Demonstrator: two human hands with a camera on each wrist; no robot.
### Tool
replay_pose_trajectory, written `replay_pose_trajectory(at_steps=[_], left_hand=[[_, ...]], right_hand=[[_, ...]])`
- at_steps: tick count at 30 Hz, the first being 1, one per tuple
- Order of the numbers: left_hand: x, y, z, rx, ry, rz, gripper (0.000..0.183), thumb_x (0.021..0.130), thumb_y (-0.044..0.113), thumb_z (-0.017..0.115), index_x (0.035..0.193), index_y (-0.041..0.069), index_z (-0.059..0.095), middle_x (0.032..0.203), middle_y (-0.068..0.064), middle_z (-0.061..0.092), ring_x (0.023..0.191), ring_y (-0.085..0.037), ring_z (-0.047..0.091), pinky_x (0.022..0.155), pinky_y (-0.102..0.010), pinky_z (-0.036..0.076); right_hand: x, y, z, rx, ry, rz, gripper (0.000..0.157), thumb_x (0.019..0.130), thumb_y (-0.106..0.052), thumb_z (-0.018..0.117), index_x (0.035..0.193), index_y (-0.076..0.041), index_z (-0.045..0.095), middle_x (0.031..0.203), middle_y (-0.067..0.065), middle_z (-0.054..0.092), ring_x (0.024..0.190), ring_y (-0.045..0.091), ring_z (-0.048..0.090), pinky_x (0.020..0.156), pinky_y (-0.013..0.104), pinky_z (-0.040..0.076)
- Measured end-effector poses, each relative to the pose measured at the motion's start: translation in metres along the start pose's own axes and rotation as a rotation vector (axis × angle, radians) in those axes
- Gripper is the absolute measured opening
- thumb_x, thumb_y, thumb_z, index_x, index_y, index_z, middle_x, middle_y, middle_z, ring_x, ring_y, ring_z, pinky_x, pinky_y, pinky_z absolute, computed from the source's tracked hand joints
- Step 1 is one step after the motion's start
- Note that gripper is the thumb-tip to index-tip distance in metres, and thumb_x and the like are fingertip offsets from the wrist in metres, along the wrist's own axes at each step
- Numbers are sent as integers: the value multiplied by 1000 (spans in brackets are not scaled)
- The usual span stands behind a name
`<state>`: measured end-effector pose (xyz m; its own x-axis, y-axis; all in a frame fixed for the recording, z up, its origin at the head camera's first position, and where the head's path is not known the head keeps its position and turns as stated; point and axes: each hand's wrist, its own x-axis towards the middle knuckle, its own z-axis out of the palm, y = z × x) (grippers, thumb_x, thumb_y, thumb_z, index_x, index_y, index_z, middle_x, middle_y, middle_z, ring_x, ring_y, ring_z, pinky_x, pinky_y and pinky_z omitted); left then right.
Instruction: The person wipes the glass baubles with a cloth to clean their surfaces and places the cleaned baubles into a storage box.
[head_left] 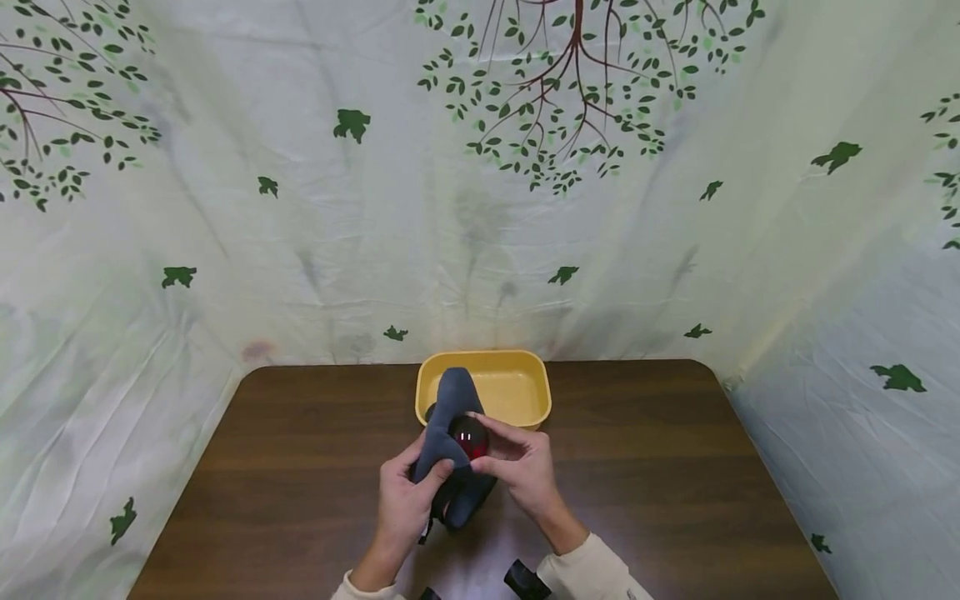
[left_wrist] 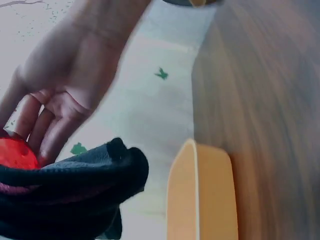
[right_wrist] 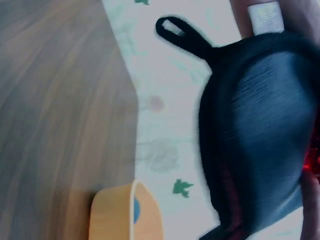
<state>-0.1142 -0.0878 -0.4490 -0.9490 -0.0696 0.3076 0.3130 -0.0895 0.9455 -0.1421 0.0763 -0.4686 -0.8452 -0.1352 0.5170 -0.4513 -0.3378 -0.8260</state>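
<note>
A soft dark blue-grey fabric pouch [head_left: 455,392] is held up over the table in front of the yellow bin. My left hand [head_left: 405,493] grips its left side, thumb on the near face. The right hand [head_left: 529,473] pinches a shiny red ball [head_left: 471,437] between thumb and fingers at the pouch's opening. From the left wrist, the red ball [left_wrist: 17,153] shows partly sunk behind the pouch's dark edge [left_wrist: 100,172], fingers around it. The right wrist view shows the pouch [right_wrist: 270,135] close up, with a black loop [right_wrist: 185,37] and a white tag [right_wrist: 266,18].
The yellow bin [head_left: 546,392] stands at the table's back edge; a blue thing [right_wrist: 136,210] shows inside it in the right wrist view. Brown wooden table [head_left: 637,467] spreads to both sides. Behind hangs a pale cloth [head_left: 480,233] printed with leaves and birds.
</note>
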Motion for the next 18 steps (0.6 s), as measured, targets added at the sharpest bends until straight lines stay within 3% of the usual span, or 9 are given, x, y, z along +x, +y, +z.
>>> replay_pose_trajectory(at_steps=[5, 9, 11, 13, 18], left_hand=[[4, -5, -5, 135, -69, 257, 61, 68, -17, 75, 126, -10, 57, 123, -21, 60, 112, -11, 60, 92, -19, 47], [6, -8, -7, 199, -104, 344, 63, 65, -14, 79, 125, -8, 60, 127, -23, 58, 119, -14, 55, 99, -21, 42], [7, -8, -9, 209, -114, 329, 62, 66, -13, 79, 125, -7, 60, 128, -21, 58, 121, -14, 54, 100, -21, 42], [8, -7, -9, 191, -110, 287, 62, 67, -14, 78, 126, -7, 59, 128, -23, 57, 120, -12, 54, 100, -20, 41], [9, 1, -5, 107, -61, 40, 55, 77, -12, 72, 129, -9, 55, 122, -27, 59, 105, -6, 63, 88, -19, 50]], right_hand=[[3, -10, 4, -61, 96, 278, 42, 84, -7, 73, 117, 17, 60, 110, 32, 63, 92, 18, 70, 75, 36, 57], [7, -17, 6, -86, 126, 442, 34, 89, -10, 69, 113, 15, 64, 102, 29, 67, 78, 18, 72, 69, 40, 58], [8, -19, 6, -76, 129, 468, 35, 89, -12, 69, 112, 14, 65, 100, 27, 68, 77, 19, 72, 69, 39, 58], [8, -19, 6, -61, 120, 440, 37, 89, -11, 70, 113, 15, 63, 102, 29, 67, 80, 18, 71, 71, 37, 58], [3, -13, 7, -4, 101, 263, 47, 83, -5, 75, 120, 18, 56, 115, 32, 61, 98, 18, 68, 82, 32, 54]])
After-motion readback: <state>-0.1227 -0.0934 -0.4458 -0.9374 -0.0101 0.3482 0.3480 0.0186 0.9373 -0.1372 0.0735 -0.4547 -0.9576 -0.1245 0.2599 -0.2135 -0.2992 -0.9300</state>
